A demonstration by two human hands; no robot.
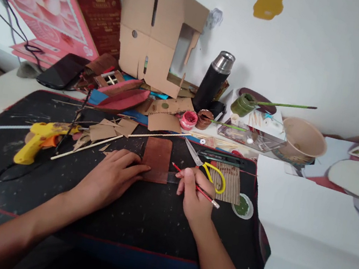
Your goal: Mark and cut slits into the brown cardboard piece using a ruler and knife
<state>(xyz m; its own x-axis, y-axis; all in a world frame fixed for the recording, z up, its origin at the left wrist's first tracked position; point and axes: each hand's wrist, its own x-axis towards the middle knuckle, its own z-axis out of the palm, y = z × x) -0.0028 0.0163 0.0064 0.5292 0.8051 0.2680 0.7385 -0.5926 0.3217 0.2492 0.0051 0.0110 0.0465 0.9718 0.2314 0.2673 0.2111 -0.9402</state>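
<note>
From where I stand, the person's two forearms reach in from the near edge over a black mat (pixel 109 215), elbows wide and hands drawn toward the middle. The left hand (pixel 119 171) lies low, back upward, its fingers stretched out rather than curled, with the foremost tips resting on the near left part of a brown card piece (pixel 157 156). It looks to be pressing, not grasping. The right hand (pixel 196 197) is bent inward on the other side, fingers curled around a red pencil (pixel 202 189). The pencil slants across that hand, its sharpened point toward the far left, just beside the card's right edge, its eraser end toward the near right. I can't tell whether the point touches anything.

The card piece lies flat near the middle of the mat, between the hands. It is an upright-looking rectangle, longer from near to far, reddish brown and a bit uneven in tone, with rounded far corners and squarer near ones. A dark, see-through strip (pixel 172 178) sticks out from its near right side toward the right hand's fingers.

Just right and farther off lie scissors (pixel 214 176) with yellow handles, partly over corrugated cardboard (pixel 230 187); well to the left sits a yellow glue gun (pixel 38 137).
</note>
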